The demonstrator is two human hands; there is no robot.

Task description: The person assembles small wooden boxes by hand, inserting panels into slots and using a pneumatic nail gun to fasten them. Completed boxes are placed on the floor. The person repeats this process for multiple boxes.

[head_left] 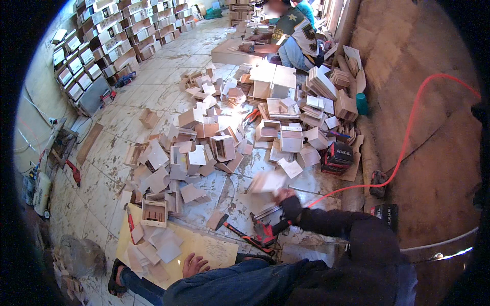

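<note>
My right hand [285, 195] reaches forward over the floor, closed on a pale wooden piece [266, 182] that is smeared by motion. Whether that piece is a panel or a small box, I cannot tell. My left hand [194, 265] lies on the yellow board [217, 250] in front of me, fingers apart and nothing in them. On the board's left part are several loose thin wooden panels [166, 244]. Behind them sits a small open wooden box [154, 211], beside a red-handled tool [130, 223].
A hammer [240, 234] and a red power tool [264, 232] lie right of the board. Wooden boxes [191, 155] are heaped ahead. A red hose [408, 137] curves along the right. Another person [296, 41] works at the back. Stacked boxes [109, 38] line the left wall.
</note>
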